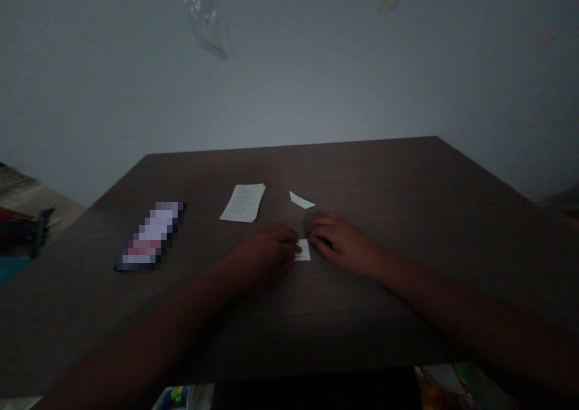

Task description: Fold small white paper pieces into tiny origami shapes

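A small white piece of folded paper (304,251) lies flat on the dark table between my hands. My left hand (271,248) covers its left side, with bent fingers pressed onto it. At the upper right corner, the thumb and fingertips of my right hand (339,241) come together against the paper. Just beyond my hands rests a boat-shaped folded paper (301,201). A stack of printed paper sheets (244,203) sits farther left, past my left hand.
A phone (151,235) with a blurred-out screen lies at the left of the wooden table (384,181). Behind the table's far edge rises a pale wall (316,84), with clear plastic (205,21) hanging on it. Below the near edge, colourful items (178,395) partly show.
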A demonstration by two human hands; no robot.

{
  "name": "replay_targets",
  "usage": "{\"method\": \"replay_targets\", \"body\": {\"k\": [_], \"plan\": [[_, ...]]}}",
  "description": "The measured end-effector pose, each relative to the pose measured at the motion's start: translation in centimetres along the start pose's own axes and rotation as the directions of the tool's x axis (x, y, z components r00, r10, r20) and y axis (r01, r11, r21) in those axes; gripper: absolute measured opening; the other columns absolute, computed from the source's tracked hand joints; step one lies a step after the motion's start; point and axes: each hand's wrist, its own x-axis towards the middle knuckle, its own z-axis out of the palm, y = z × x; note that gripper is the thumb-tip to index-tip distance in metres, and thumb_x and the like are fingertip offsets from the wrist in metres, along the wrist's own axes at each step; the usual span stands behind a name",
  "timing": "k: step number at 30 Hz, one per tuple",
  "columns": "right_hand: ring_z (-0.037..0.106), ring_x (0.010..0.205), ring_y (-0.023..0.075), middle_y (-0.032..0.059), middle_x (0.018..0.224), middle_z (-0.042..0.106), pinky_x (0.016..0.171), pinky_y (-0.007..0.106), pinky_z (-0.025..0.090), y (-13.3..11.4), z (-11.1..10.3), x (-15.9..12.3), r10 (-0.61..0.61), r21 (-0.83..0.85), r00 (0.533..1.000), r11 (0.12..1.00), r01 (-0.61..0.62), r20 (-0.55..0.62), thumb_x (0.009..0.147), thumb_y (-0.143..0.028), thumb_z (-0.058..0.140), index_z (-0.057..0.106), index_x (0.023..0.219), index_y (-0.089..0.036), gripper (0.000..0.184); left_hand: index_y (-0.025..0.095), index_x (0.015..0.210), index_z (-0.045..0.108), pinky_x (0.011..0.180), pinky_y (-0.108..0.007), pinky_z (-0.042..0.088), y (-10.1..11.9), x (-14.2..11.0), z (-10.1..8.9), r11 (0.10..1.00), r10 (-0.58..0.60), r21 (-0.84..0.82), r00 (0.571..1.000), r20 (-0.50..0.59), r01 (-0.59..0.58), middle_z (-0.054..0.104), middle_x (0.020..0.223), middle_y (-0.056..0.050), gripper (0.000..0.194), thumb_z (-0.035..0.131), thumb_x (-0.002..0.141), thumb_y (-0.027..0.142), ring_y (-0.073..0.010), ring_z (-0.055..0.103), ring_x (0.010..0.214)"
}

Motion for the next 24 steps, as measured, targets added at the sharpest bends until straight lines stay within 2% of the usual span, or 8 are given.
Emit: {"method": "replay_targets", "body": {"k": [4, 11, 16, 18, 24], "plan": [[0.079, 0.121, 0.031, 0.0125, 0.122, 0.087, 0.116, 0.054, 0.063, 1.2, -0.1, 0.1, 0.047, -0.04, 0.998, 0.998, -0.049, -0.05, 0.12, -0.015, 0.065, 0.089, 0.12, -0.023, 0.025, 0.022, 0.124, 0.092, 0.121, -0.04, 0.064, -0.1, 0.2, 0.2, 0.999, 0.006, -0.052, 0.999, -0.052, -0.008, 0.089, 0.139, -0.011, 0.026, 0.067, 0.121, 0.016, -0.029, 0.083, 0.128], [0.081, 0.134, 0.0306, 0.0108, 0.142, 0.089, 0.122, 0.055, 0.063, 1.8, -1.2, -0.2, -0.164, -0.004, 0.98, 0.986, 0.165, 0.114, 0.112, -0.006, 0.072, 0.094, 0.141, -0.031, 0.045, 0.019, 0.127, 0.088, 0.121, -0.039, 0.066, -0.4, 0.5, 0.7, 0.994, -0.07, -0.083, 0.996, -0.048, 0.066, 0.089, 0.14, -0.012, 0.019, 0.072, 0.119, 0.012, -0.0288, 0.085, 0.131], [0.081, 0.137, 0.0309, 0.01, 0.148, 0.089, 0.125, 0.056, 0.063, 1.8, -2.3, -0.2, -0.147, 0.02, 0.976, 0.989, 0.146, 0.161, 0.112, -0.006, 0.071, 0.092, 0.148, -0.035, 0.052, 0.018, 0.131, 0.086, 0.125, -0.041, 0.066, -0.4, 0.4, 0.6, 0.988, -0.1, -0.122, 0.994, -0.034, 0.095, 0.088, 0.147, -0.014, 0.021, 0.071, 0.119, 0.011, -0.0303, 0.085, 0.135], [0.082, 0.132, 0.0306, 0.0096, 0.14, 0.09, 0.123, 0.055, 0.064, 1.8, -2.5, -0.1, -0.121, 0.027, 0.979, 0.993, 0.119, 0.166, 0.112, -0.007, 0.072, 0.094, 0.144, -0.034, 0.047, 0.017, 0.131, 0.086, 0.125, -0.042, 0.066, -0.5, 0.3, 0.4, 0.987, -0.086, -0.136, 0.996, -0.027, 0.081, 0.088, 0.146, -0.014, 0.021, 0.071, 0.119, 0.01, -0.0302, 0.086, 0.134], [0.081, 0.115, 0.0302, 0.0098, 0.12, 0.088, 0.117, 0.054, 0.062, 0.9, -1.6, 0.1, -0.03, 0.012, 0.992, 1.0, 0.029, 0.119, 0.114, -0.021, 0.084, 0.094, 0.117, -0.026, 0.011, 0.019, 0.132, 0.086, 0.126, -0.043, 0.066, -1.4, 0.5, 0.7, 0.98, -0.019, -0.2, 0.999, -0.041, 0.01, 0.087, 0.148, -0.013, 0.025, 0.067, 0.118, 0.01, -0.0293, 0.084, 0.137]]}}
